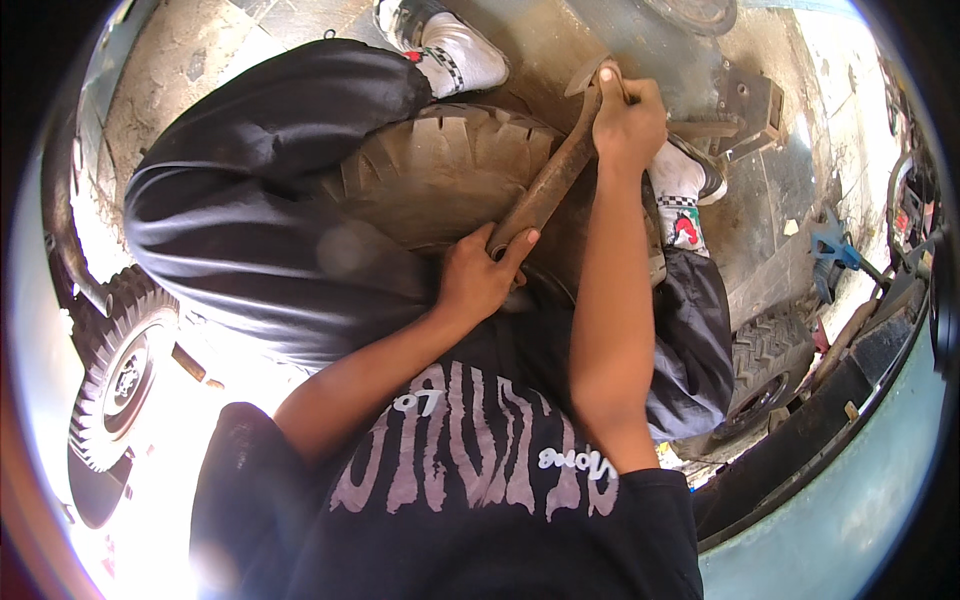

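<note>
A long, rusty brown metal bar (550, 185) slants across in front of me, its near end down to the left and its far end up to the right. Round the near end, beside a dark round hole, my left hand (480, 278) is closed. My right hand (630, 122) grips the far end, thumb on top, next to a flat curved metal piece (588, 72). Whether that piece belongs to the bar I cannot tell. Under the bar, between my legs, lies a big dusty tyre (450, 155) with chunky tread; my leg and arms hide part of it.
Past my right foot stands a metal bracket (755, 110) on the worn floor. A blue-headed tool (835, 248) is at the right, near a treaded wheel (770, 365) and a pale blue body panel (850, 500). Another wheel (125, 375) stands at the left.
</note>
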`<action>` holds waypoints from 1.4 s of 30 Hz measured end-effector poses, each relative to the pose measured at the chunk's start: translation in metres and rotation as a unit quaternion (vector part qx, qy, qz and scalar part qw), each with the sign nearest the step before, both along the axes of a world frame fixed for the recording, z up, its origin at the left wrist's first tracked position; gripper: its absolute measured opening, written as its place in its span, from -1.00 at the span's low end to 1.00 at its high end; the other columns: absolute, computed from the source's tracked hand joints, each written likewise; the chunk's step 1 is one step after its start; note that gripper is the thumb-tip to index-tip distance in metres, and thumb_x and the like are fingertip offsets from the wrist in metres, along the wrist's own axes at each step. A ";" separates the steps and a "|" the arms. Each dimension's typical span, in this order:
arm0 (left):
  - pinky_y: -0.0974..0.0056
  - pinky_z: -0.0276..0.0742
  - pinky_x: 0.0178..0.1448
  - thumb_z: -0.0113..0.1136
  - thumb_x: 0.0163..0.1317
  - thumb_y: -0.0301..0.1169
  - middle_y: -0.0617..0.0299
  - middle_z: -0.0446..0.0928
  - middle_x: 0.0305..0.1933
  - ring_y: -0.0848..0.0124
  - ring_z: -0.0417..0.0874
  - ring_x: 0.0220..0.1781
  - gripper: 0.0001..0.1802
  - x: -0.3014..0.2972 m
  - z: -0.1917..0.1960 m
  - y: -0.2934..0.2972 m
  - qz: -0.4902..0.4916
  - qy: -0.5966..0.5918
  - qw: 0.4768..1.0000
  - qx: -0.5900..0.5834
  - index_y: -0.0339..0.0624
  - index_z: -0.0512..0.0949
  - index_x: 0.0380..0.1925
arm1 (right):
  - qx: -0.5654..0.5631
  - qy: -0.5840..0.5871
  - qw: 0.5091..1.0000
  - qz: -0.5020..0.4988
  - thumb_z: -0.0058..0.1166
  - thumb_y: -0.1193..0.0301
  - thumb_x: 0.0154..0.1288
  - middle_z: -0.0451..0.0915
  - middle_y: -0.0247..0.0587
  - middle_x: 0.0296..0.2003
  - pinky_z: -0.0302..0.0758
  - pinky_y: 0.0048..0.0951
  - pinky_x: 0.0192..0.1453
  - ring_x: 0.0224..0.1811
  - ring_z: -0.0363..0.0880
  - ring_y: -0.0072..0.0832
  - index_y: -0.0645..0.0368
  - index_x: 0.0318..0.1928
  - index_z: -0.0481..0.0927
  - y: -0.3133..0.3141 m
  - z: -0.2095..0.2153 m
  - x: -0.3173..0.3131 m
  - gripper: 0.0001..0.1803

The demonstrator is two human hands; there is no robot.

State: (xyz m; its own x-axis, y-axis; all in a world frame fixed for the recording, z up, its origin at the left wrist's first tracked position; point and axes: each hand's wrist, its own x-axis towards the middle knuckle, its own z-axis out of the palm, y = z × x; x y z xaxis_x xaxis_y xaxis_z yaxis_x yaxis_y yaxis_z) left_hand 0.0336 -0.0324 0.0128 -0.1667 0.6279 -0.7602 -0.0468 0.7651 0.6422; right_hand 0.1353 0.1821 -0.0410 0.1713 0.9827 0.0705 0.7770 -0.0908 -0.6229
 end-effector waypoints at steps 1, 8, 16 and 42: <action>0.23 0.60 -0.26 0.30 0.46 0.20 0.05 0.72 -0.55 0.37 0.80 -0.43 -0.27 0.001 0.001 0.001 0.005 -0.010 1.000 0.000 -0.44 0.70 -0.04 | -0.018 0.015 1.000 -0.011 0.49 0.12 0.32 0.72 0.00 -0.37 0.57 -0.07 -0.09 -0.26 0.70 0.03 0.19 -0.33 0.63 0.009 0.000 -0.003 -0.60; 0.25 0.60 -0.20 0.31 0.46 0.17 0.06 0.72 -0.55 0.36 0.80 -0.40 -0.29 -0.001 0.002 -0.001 0.009 0.014 1.000 0.004 -0.44 0.70 -0.04 | -0.013 0.023 1.000 0.005 0.49 0.06 0.32 0.70 -0.04 -0.37 0.56 -0.08 -0.11 -0.29 0.67 0.02 0.19 -0.33 0.63 -0.048 0.013 0.011 -0.55; 0.25 0.56 -0.29 0.31 0.46 0.18 0.08 0.72 -0.57 0.40 0.70 -0.51 -0.29 0.000 0.002 0.001 0.001 0.012 1.000 0.008 -0.41 0.70 -0.01 | 0.005 0.040 0.999 0.019 0.46 0.00 0.34 0.69 -0.06 -0.42 0.56 -0.08 -0.11 -0.31 0.66 0.04 0.17 -0.32 0.67 0.017 -0.010 0.008 -0.53; 0.20 0.65 -0.23 0.34 0.46 0.13 -0.01 0.72 -0.51 0.28 0.83 -0.45 -0.34 0.000 -0.004 0.000 0.009 0.019 1.000 0.022 -0.43 0.70 -0.11 | -0.089 0.039 0.995 -0.003 0.59 0.20 0.24 0.71 -0.11 -0.44 0.57 -0.21 -0.17 -0.39 0.66 -0.22 0.22 -0.23 0.73 -0.079 0.045 0.023 -0.63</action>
State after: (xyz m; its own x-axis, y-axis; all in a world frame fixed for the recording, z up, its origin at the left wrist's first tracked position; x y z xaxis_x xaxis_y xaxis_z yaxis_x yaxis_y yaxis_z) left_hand 0.0339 -0.0327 0.0086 -0.2066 0.6571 -0.7249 -0.0362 0.7353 0.6768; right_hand 0.1581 0.1033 0.0042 0.1748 0.9775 -0.1178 0.7255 -0.2087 -0.6558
